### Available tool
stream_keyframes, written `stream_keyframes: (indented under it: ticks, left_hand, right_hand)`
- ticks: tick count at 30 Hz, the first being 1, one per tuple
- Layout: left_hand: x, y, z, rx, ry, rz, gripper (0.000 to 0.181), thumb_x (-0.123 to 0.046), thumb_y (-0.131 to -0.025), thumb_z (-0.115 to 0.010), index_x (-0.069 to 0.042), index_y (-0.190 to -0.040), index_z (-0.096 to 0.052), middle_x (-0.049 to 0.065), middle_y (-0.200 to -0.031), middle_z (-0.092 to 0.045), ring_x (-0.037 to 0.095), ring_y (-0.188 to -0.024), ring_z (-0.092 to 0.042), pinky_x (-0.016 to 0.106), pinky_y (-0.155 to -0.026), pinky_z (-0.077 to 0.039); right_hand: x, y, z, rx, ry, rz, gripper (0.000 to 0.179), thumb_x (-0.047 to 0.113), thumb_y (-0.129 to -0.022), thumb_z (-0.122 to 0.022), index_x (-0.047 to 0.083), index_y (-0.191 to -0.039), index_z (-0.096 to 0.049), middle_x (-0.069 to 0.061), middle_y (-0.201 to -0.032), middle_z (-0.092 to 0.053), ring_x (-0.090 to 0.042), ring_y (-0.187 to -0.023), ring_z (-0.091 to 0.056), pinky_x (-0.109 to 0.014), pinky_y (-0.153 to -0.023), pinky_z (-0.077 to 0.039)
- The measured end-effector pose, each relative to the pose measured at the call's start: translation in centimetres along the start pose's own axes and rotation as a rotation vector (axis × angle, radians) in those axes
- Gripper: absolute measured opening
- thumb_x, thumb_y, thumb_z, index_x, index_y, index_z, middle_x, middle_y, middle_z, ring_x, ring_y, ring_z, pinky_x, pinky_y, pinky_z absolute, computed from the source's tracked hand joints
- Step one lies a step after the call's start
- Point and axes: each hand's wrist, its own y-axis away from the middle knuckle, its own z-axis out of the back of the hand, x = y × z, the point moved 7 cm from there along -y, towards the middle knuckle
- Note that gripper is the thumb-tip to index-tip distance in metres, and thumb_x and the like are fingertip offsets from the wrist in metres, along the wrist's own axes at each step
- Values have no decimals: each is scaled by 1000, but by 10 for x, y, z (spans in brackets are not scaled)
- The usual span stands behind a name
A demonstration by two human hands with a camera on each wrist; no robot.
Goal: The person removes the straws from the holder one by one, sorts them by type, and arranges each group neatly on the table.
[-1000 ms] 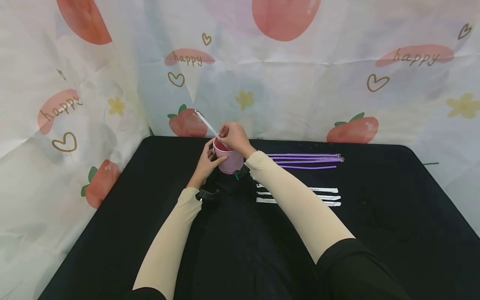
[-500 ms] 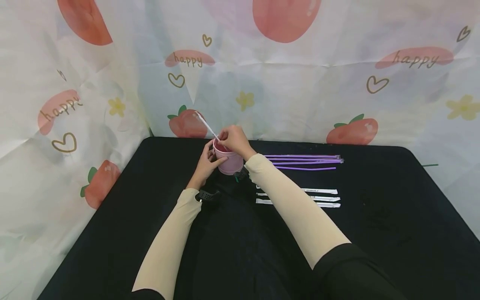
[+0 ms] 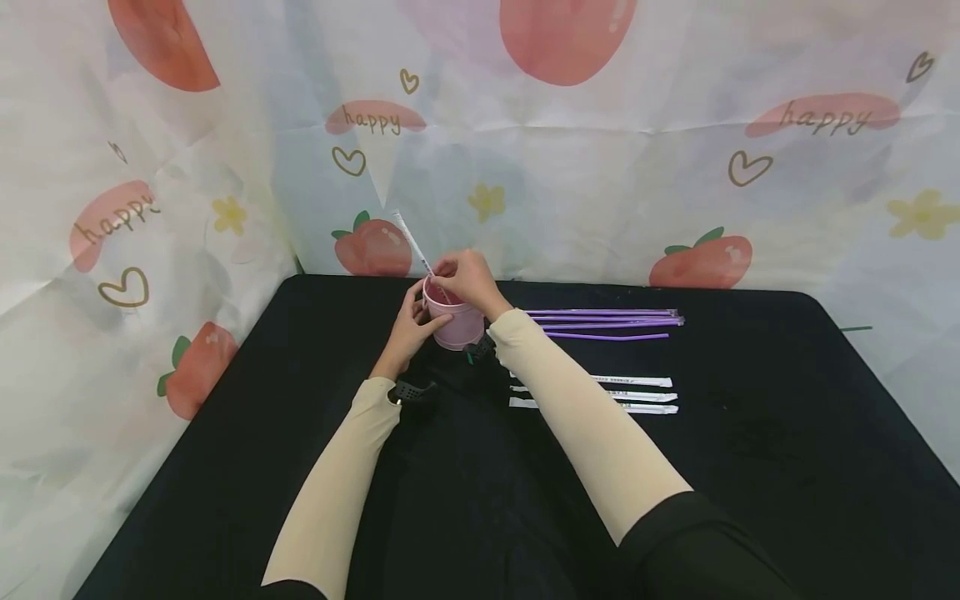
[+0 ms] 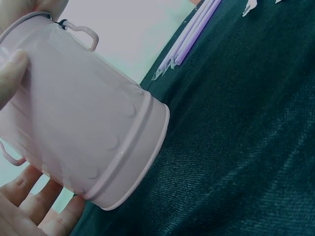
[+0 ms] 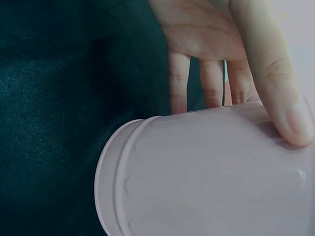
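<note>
A small pink metal bucket (image 3: 459,327) with little side handles stands on the black cloth. My left hand (image 3: 407,330) holds it from the left, thumb on the near side and fingers on the far left; the left wrist view shows the bucket's wall (image 4: 83,103) close up. Above the rim, my right hand (image 3: 471,279) pinches a white paper-wrapped straw (image 3: 411,238). The straw leans up to the left, its lower end inside the bucket. In the right wrist view the left thumb (image 5: 280,93) presses the bucket's side; the straw is out of sight there.
Several purple straws (image 3: 607,317) in clear wrappers lie to the right of the bucket. Nearer, several white wrapped straws (image 3: 637,396) lie in a row, partly covered by the right forearm (image 3: 585,417). A patterned curtain (image 3: 585,183) hangs behind the table.
The white straw has swung a little more upright, its upper tip now slightly higher. The right hand stays at the rim, and the left hand keeps holding the bucket in place.
</note>
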Motion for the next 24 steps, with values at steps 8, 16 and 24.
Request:
stream_keyframes:
  ticks: [8, 16, 24]
  left_hand:
    - [-18, 11, -1, 21, 0, 15, 76, -10, -87, -65, -14, -148, -20, 21, -145, -34, 34, -138, -33, 48, -113, -30]
    - [-20, 12, -2, 24, 5, -1, 76, -9, -87, -65, -13, -148, -20, 23, -143, -35, 36, -137, -33, 49, -112, -31]
    - [-22, 12, -3, 34, 12, 2, 76, -9, -87, -65, -14, -148, -19, 22, -144, -34, 35, -138, -32, 49, -112, -30]
  right_hand:
    - [1, 0, -3, 21, 19, 5, 14, 14, -87, -66, 3, -96, -70, -13, -99, -72, -24, -94, -69, -34, -82, -55]
    - [0, 2, -1, 20, -1, -14, 18, 16, -91, -62, 7, -105, -68, -13, -100, -71, -23, -94, -67, -33, -78, -54]
    - [-4, 2, 3, -19, -78, -45, 20, 16, -91, -61, 8, -108, -67, -14, -102, -71, -23, -95, -67, -33, -77, -55]
